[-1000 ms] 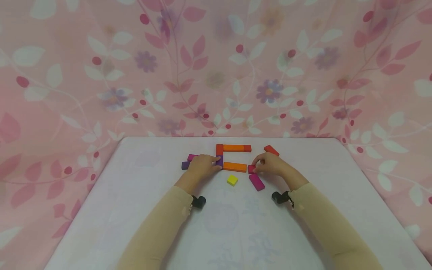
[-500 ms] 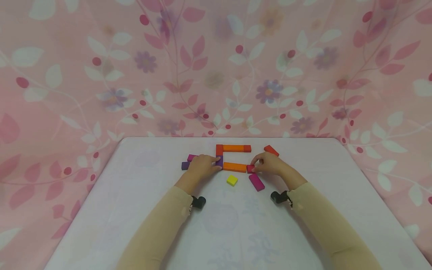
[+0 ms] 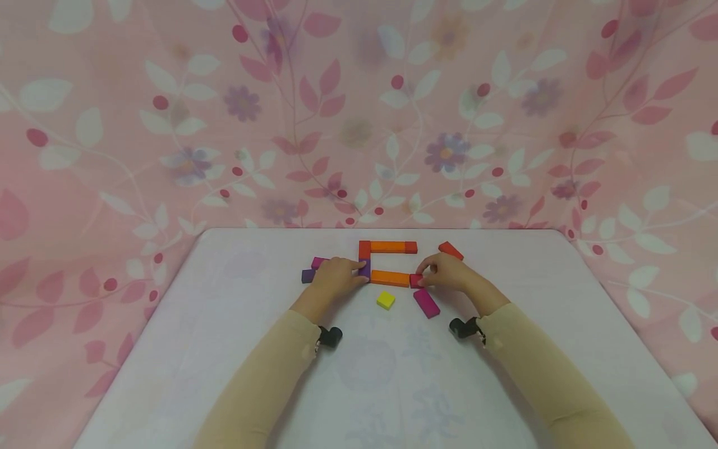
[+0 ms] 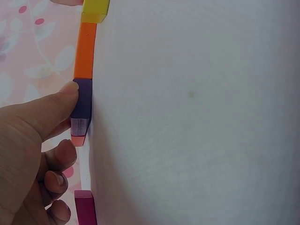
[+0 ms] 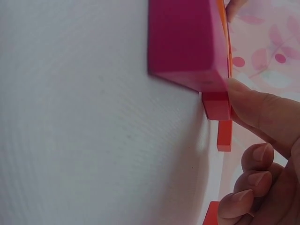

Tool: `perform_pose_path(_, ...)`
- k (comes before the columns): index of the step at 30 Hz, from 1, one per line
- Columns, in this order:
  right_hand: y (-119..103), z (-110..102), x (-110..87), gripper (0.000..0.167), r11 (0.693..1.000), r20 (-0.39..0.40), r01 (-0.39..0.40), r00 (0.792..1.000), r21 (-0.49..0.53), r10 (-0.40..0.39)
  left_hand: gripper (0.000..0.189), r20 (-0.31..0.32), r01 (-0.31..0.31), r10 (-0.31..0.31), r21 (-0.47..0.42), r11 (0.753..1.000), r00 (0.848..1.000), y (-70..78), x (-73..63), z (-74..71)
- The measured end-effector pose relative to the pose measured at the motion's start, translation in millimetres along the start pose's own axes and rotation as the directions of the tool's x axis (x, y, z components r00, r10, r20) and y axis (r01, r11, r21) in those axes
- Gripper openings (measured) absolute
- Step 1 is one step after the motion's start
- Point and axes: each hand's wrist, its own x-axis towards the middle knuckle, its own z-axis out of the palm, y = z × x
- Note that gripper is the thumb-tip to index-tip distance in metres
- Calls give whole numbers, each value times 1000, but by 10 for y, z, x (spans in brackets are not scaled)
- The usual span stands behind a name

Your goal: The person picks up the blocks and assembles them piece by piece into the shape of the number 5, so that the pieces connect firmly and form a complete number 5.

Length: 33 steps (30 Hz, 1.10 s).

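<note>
My left hand [image 3: 335,275] pinches a purple block [image 3: 364,270] between thumb and finger; the left wrist view shows the thumb on that purple block [image 4: 83,101]. An orange block [image 3: 390,278] lies end-on to its right. At the orange block's other end, my right hand [image 3: 447,272] pinches a small red block [image 3: 416,281], which appears to touch it. In the right wrist view the thumb rests against this red block [image 5: 216,106], partly hidden behind a magenta block [image 5: 185,42]. Above the purple block, a red-orange block [image 3: 364,249] continues the row.
Another orange block [image 3: 387,247] runs along the back, ending in a small red-orange block [image 3: 411,247]. A loose yellow block [image 3: 386,300] and magenta block [image 3: 427,303] lie in front. One red-orange block [image 3: 451,250] sits behind the right hand. Dark purple [image 3: 308,275] and magenta [image 3: 320,262] blocks flank the left hand.
Over the last second, my right hand has slid the small red block slightly left, closing the gap to the orange block. The left hand has stayed on the purple block.
</note>
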Motion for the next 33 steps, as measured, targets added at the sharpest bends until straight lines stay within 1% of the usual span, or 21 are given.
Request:
perform_pose_path(6, 0, 5, 6, 25, 1000, -7, -1, 1000, -8, 1, 57, 0, 15, -15, -12, 1000, 1000, 15, -11, -10)
perform_pose_path(18, 6, 13, 15, 24, 1000, -11, 1, 1000, -19, -1, 56, -2, -12, 12, -2, 1000, 1000, 5, -22, -16)
perform_pose_path(23, -3, 12, 12, 25, 1000, -8, -3, 1000, -15, 3, 56, 1, -9, 9, -4, 1000, 1000, 1, -16, -12)
perform_pose_path(29, -4, 13, 12, 26, 1000, -2, 0, 1000, -14, 0, 58, 2, 12, -12, -2, 1000, 1000, 2, -9, -7)
perform_pose_path(33, -15, 8, -4, 26, 1000, -1, -2, 1000, -12, 2, 56, -3, 3, -3, 8, 1000, 1000, 6, -7, -7)
